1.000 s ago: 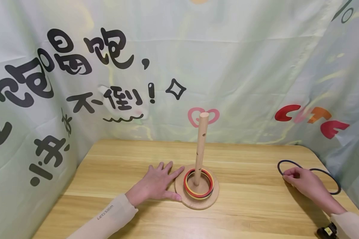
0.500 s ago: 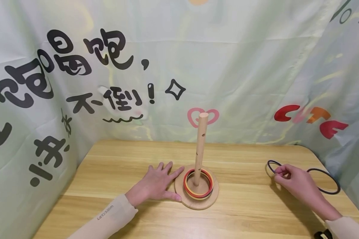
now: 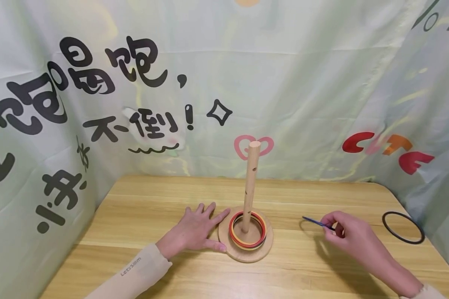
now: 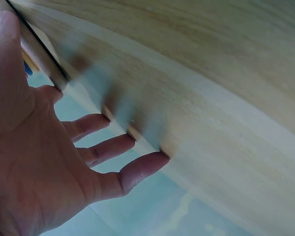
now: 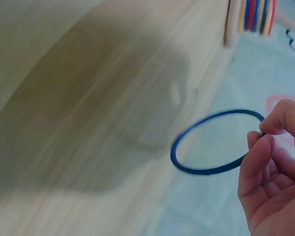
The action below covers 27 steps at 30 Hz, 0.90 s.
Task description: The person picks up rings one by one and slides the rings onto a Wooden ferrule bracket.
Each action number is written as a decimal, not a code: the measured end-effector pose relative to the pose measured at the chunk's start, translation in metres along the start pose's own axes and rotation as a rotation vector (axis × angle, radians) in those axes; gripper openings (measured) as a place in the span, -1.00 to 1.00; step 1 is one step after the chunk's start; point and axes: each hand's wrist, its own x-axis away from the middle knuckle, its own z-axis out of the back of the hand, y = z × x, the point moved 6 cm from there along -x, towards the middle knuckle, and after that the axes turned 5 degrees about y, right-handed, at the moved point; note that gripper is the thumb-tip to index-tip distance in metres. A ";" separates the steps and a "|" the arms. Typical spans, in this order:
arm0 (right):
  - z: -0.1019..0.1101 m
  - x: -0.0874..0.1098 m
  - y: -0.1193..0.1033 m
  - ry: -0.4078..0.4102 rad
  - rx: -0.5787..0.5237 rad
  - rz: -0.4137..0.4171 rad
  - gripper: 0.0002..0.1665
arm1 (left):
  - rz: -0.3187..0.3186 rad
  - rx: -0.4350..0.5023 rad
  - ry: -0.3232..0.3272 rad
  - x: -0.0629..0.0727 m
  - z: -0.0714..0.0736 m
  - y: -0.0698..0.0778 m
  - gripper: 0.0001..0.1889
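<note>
My right hand (image 3: 353, 238) pinches a thin blue ring (image 5: 206, 172) by its edge, thumb against fingertips, over the table to the right of the stand. In the head view the ring is seen almost edge-on. My left hand (image 3: 194, 228) lies with spread fingers beside the round wooden base (image 3: 247, 257), thumb and index at its rim. From that base rises an upright wooden peg (image 3: 251, 182). Several stacked rings (image 3: 248, 245) in red, yellow and blue lie around the foot of the peg; the right wrist view shows the stack (image 5: 257, 17) from the side.
A dark ring (image 3: 403, 241) lies flat near the table's right edge. The wood-grain table (image 3: 153, 199) is bordered at the back and sides by a printed cloth (image 3: 295, 91).
My right hand has moved left from the right side of the table with the blue ring, which has turned from lying open to nearly edge-on. My left hand stays at the base.
</note>
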 end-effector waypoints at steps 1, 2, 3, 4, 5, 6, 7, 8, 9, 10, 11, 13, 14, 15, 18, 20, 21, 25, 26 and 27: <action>0.001 0.000 -0.007 0.012 -0.010 0.027 -0.57 | -0.001 -0.002 0.000 0.000 0.000 0.000 0.19; 0.002 0.000 -0.014 0.024 -0.022 0.055 -0.53 | -0.002 -0.005 -0.001 0.000 0.000 0.000 0.19; 0.003 0.000 -0.021 0.035 -0.040 0.082 -0.49 | -0.003 -0.006 -0.002 0.000 0.000 0.001 0.19; 0.004 -0.001 -0.028 0.042 -0.057 0.104 -0.47 | -0.002 -0.006 -0.003 0.000 0.000 0.001 0.19; 0.005 -0.001 -0.035 0.047 -0.075 0.120 -0.45 | -0.001 -0.006 -0.003 0.000 0.000 0.001 0.19; 0.006 -0.002 -0.042 0.053 -0.093 0.137 -0.43 | -0.001 -0.007 -0.003 0.000 0.000 0.001 0.19; 0.008 -0.002 -0.049 0.058 -0.109 0.152 -0.42 | -0.001 -0.005 -0.002 0.000 0.000 0.001 0.19; 0.009 -0.003 -0.056 0.058 -0.124 0.161 -0.42 | -0.002 -0.006 -0.002 0.000 0.000 0.001 0.19; 0.011 -0.004 -0.062 0.062 -0.137 0.172 -0.42 | -0.003 -0.007 -0.002 0.000 0.001 0.001 0.19; 0.013 -0.006 -0.068 0.065 -0.148 0.181 -0.43 | -0.004 -0.007 -0.001 0.000 0.001 0.002 0.19; 0.015 -0.007 -0.073 0.064 -0.157 0.192 -0.44 | -0.005 -0.009 -0.001 0.000 0.001 0.002 0.19; 0.018 -0.010 -0.083 0.060 -0.168 0.220 -0.58 | -0.007 -0.010 -0.001 0.000 0.001 0.002 0.19; 0.020 -0.012 -0.088 0.058 -0.167 0.234 -0.70 | -0.007 -0.013 -0.002 -0.001 0.001 0.002 0.19; 0.021 -0.014 -0.093 0.060 -0.169 0.252 -0.83 | -0.007 -0.013 -0.003 -0.001 0.001 0.002 0.19; 0.026 -0.021 -0.107 0.066 -0.170 0.295 -0.76 | -0.006 -0.017 -0.004 -0.001 0.000 0.002 0.19; 0.032 -0.027 -0.117 0.094 -0.168 0.330 -0.62 | -0.004 -0.026 -0.003 -0.001 0.001 0.002 0.19; 0.035 -0.030 -0.121 0.108 -0.170 0.343 -0.61 | -0.004 -0.031 -0.002 -0.001 0.001 0.002 0.19; 0.047 -0.046 -0.138 0.165 -0.178 0.379 -0.61 | -0.001 -0.044 -0.005 -0.001 0.002 0.003 0.19; 0.050 -0.050 -0.142 0.172 -0.187 0.380 -0.62 | -0.002 -0.043 -0.007 -0.001 0.002 0.003 0.18; 0.052 -0.055 -0.146 0.184 -0.214 0.387 -0.68 | -0.002 -0.041 -0.008 -0.001 0.002 0.004 0.18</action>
